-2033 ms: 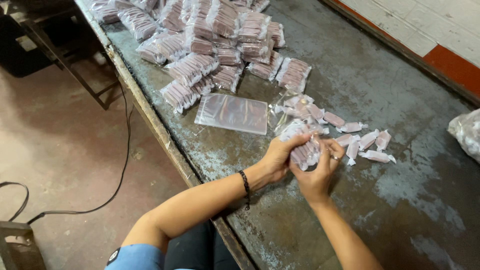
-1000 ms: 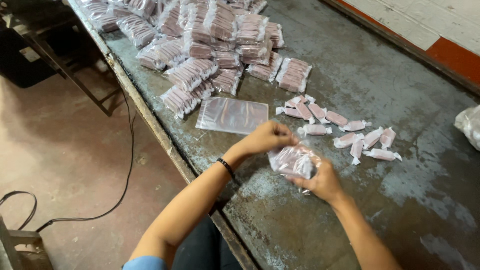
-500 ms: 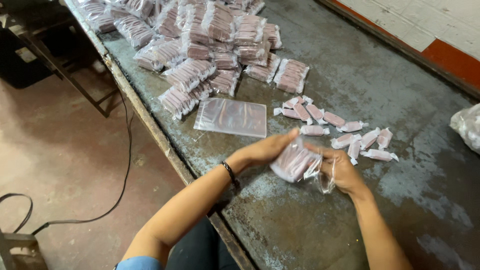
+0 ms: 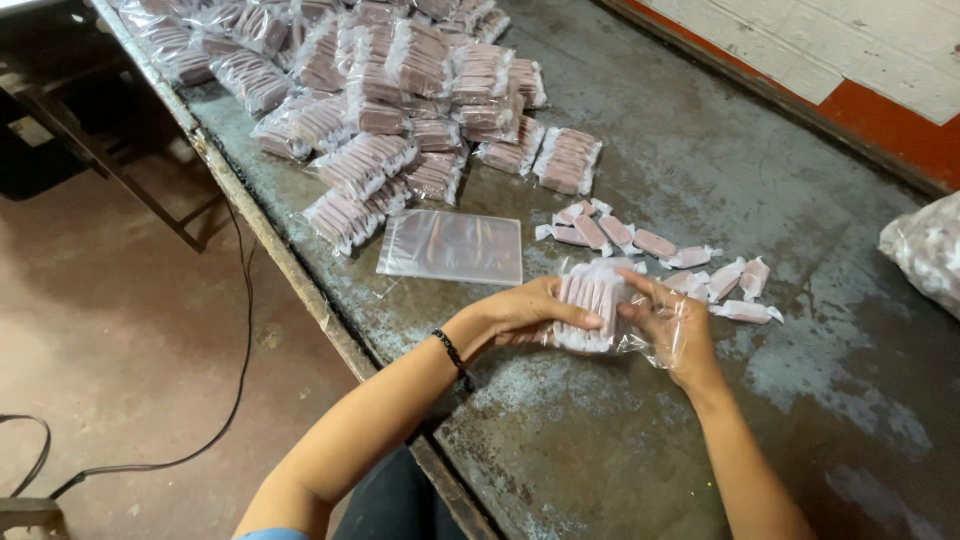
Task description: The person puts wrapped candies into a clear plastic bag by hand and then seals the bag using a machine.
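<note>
both hands meet above the near part of a worn grey metal table [image 4: 640, 440], working on one clear plastic bag filled with a row of pinkish-brown wrapped candies [image 4: 592, 305]. the left hand [image 4: 525, 312] closes around the bag's left side, its fingers laid along the front of the row and the thumb underneath. the right hand [image 4: 668, 325] grips the bag's right end, where loose clear film bunches over the fingers. the bag is held just above the tabletop, roughly level; whether it touches the surface cannot be told. a black bracelet [image 4: 449, 350] circles the left wrist.

just beyond the hands lies a flat stack of empty clear plastic bags [image 4: 452, 246]. to its right, a scatter of loose twist-wrapped pinkish candies [image 4: 660, 250] spreads across the table, the nearest ones just beside the held bag. farther back, a large heap of filled candy bags [image 4: 390, 90] covers the far left part of the table. a bulging clear sack [image 4: 925, 250] sits at the right edge. a black cable [image 4: 235, 360] trails over the concrete floor [image 4: 120, 330] on the left.
</note>
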